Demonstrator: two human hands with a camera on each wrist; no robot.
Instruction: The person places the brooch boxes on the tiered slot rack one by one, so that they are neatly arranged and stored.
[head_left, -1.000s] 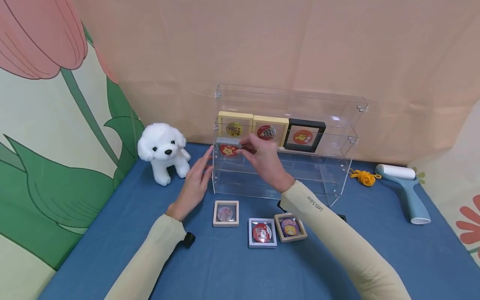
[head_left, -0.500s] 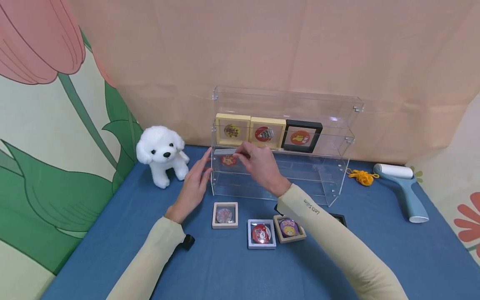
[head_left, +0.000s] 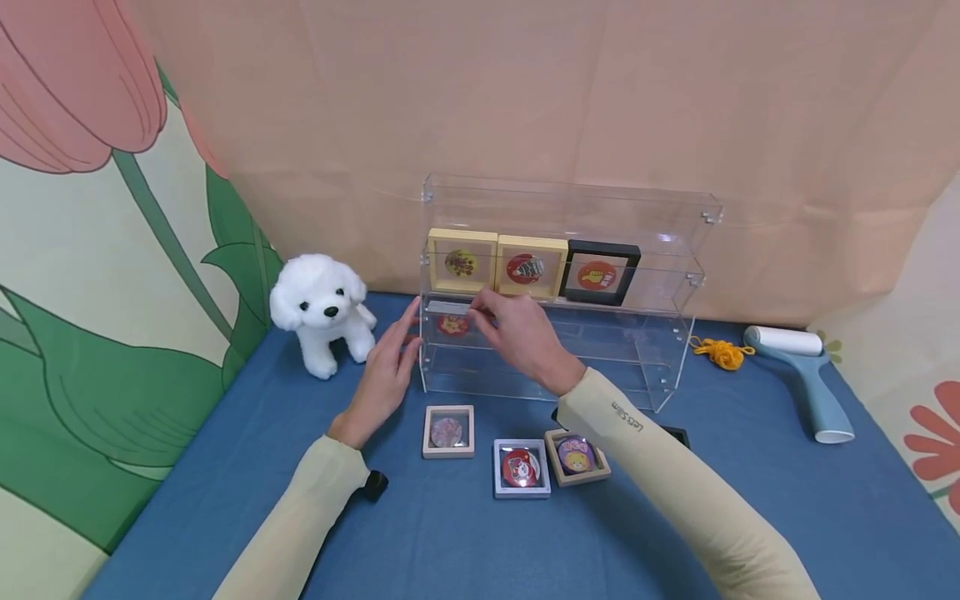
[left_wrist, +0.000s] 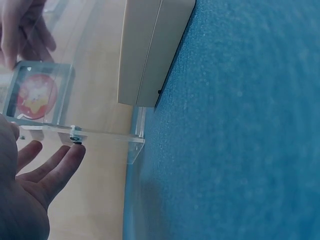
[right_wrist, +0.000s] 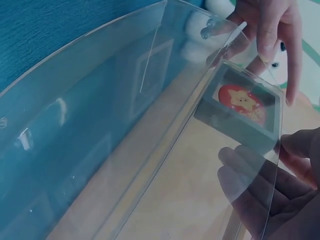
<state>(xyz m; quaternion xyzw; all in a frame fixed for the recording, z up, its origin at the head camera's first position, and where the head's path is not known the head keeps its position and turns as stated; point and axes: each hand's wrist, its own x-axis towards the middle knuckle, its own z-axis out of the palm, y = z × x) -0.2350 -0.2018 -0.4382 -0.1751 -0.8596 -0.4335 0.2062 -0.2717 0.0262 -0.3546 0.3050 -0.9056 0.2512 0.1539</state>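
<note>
A grey-blue frame (head_left: 453, 323) with a red badge bearing a yellow star sits in the middle tier, at the left end of the clear acrylic display shelf (head_left: 592, 333). My right hand (head_left: 525, 337) pinches that frame at its corner, as the right wrist view shows with the frame (right_wrist: 242, 102) seen through clear acrylic. My left hand (head_left: 384, 367) touches the shelf's left side panel with extended fingers; the left wrist view shows its fingertips (left_wrist: 75, 150) at a small metal fastener. In the tier above stand two cream frames (head_left: 462, 262) and a black frame (head_left: 600, 273).
On the blue tablecloth (head_left: 420, 533) before the shelf lie framed badges: a beige one (head_left: 448, 432), a white one (head_left: 521, 468) and a tan one (head_left: 577, 457). A white plush dog (head_left: 318, 312) stands left. Orange yarn (head_left: 723, 354) and a lint roller (head_left: 810, 387) lie right.
My right hand has lowered the grey-blue frame into the tier, behind the clear front panel. The left hand stays against the shelf's side.
</note>
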